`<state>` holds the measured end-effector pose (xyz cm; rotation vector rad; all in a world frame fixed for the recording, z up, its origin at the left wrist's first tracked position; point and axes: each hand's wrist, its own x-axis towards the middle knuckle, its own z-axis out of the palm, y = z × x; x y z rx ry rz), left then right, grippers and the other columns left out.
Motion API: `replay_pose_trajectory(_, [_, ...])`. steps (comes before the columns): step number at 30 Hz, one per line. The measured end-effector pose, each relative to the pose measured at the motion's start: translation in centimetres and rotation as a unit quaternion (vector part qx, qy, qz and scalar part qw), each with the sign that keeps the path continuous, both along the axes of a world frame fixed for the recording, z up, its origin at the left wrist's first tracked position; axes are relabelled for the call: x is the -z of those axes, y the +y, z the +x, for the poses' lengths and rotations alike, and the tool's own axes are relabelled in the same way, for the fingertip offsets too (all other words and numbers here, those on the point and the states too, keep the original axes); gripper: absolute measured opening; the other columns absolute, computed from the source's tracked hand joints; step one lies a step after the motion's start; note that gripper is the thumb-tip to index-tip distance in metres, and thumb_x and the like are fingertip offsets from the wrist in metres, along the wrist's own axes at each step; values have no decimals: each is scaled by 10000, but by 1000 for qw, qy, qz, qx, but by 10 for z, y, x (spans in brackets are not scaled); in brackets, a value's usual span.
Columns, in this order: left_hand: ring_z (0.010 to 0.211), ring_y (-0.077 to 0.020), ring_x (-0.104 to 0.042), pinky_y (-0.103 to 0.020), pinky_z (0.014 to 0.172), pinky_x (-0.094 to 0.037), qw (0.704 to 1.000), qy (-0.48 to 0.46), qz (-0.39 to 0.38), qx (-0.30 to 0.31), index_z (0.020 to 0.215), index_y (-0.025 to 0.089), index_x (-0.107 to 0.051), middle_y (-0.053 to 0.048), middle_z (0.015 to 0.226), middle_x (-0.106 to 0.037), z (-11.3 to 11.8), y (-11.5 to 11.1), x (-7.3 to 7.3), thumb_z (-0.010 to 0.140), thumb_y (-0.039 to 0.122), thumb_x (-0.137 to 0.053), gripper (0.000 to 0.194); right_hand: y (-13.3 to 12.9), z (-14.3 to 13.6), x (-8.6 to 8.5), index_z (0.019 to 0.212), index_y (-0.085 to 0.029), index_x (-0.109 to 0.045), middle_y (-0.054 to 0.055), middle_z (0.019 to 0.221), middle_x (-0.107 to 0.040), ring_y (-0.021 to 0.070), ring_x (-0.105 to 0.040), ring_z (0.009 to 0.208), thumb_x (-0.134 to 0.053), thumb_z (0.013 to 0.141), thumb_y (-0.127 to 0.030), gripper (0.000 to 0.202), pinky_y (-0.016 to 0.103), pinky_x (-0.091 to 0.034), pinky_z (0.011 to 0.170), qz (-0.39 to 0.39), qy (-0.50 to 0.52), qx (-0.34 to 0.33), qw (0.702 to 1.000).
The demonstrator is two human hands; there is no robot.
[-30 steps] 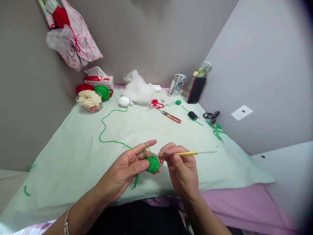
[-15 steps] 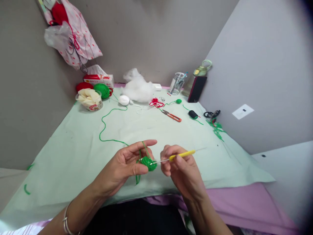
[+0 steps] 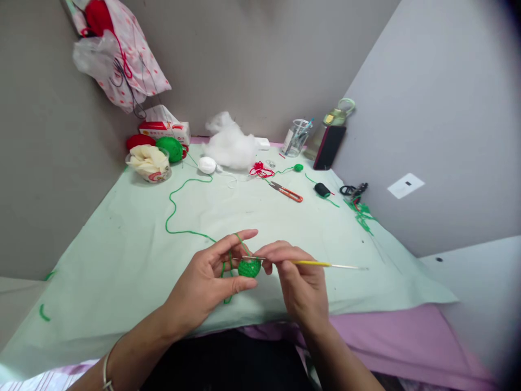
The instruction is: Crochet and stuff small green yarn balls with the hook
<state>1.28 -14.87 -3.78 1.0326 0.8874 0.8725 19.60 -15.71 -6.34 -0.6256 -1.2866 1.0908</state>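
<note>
A small green crocheted piece (image 3: 249,267) is pinched between the thumb and fingers of my left hand (image 3: 207,277). Green yarn (image 3: 191,233) runs from the cloth over my raised left index finger. My right hand (image 3: 299,277) grips a crochet hook (image 3: 315,263) with a yellow handle, held nearly level. The hook's left metal end lies at the top edge of the green piece, and its other metal end points right. My right fingertips are close beside the piece.
Orange-handled snips (image 3: 287,191), red yarn (image 3: 261,170), white stuffing (image 3: 231,144), a white yarn ball (image 3: 207,165) and a black spool (image 3: 322,190) lie beyond my hands. A phone (image 3: 329,147) leans against a bottle at the back right.
My right hand has moved left, closer to the green piece. The hook has turned from slanted to nearly level, and the piece has tilted in my left fingers.
</note>
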Motion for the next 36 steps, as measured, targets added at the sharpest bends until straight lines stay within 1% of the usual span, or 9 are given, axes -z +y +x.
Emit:
replay_pose_trajectory(4, [1063,-222,-597,-293,803,-490,1000,27,3,7,1364,353,-661,-1,987,-623,-2,-1,-3,727,258,-890,684,4,4,2,1027,-278,-777,29,986,-770,139,-637,795,-595,1027,-314,185,287,-510,714,-40,44,-46,997])
replay_pose_trajectory(10, [1001,-202,-590,-306,805,-473,998,58,17,21,1360,314,-660,-1,967,-628,-4,1,-7,743,252,-863,653,9,16,-3,1033,-263,-747,38,998,-778,148,-685,807,-555,1046,-342,208,303,-547,730,-46,21,-98,994])
replay_pose_trajectory(16, [963,-198,-583,-346,886,-453,992,117,49,25,1330,295,-688,-5,955,-624,-5,1,-9,768,210,-812,582,6,26,-18,1066,-240,-745,53,1014,-760,153,-696,842,-517,1062,-286,233,317,-571,778,2,-105,-84,991])
replay_pose_trajectory(21, [904,-192,-576,-354,907,-466,987,148,64,19,1148,254,-781,-7,920,-625,-4,3,-13,725,202,-827,429,6,30,-31,1076,-196,-714,73,989,-758,182,-713,971,-513,1050,-195,202,337,-582,852,98,-227,-80,966])
replay_pose_trajectory(24, [872,-186,-590,-325,832,-491,990,138,35,-4,1243,257,-744,-3,907,-647,-3,4,-11,708,217,-843,546,5,29,-31,1118,-179,-684,97,1038,-761,176,-708,945,-525,1027,-138,189,309,-596,798,205,-340,-27,917])
replay_pose_trajectory(27, [786,-158,-590,-275,690,-493,995,89,-16,-45,1370,289,-666,13,902,-639,1,2,-6,687,293,-886,717,1,22,-25,1116,-172,-679,116,1076,-763,175,-703,912,-552,986,-78,205,280,-610,729,320,-428,79,841])
replay_pose_trajectory(30, [777,-136,-593,-239,677,-494,995,33,-15,-95,1322,305,-703,19,903,-624,8,-6,0,710,361,-902,646,-5,13,-14,1090,-163,-698,129,1070,-760,205,-711,990,-620,932,-42,214,290,-632,764,385,-453,182,783])
replay_pose_trajectory(33, [868,-123,-599,-210,807,-496,991,-21,12,-130,1224,332,-766,16,943,-632,14,-17,4,797,381,-855,439,-13,6,-4,1097,-185,-724,102,1018,-733,203,-707,993,-694,874,-11,285,299,-640,813,407,-423,280,760])
replay_pose_trajectory(36, [936,-118,-602,-197,878,-477,987,-125,-66,-76,1279,364,-740,9,996,-651,15,-23,5,864,393,-797,420,-17,8,3,1150,-264,-732,48,1038,-734,186,-714,948,-727,856,-20,383,294,-648,788,393,-415,258,779])
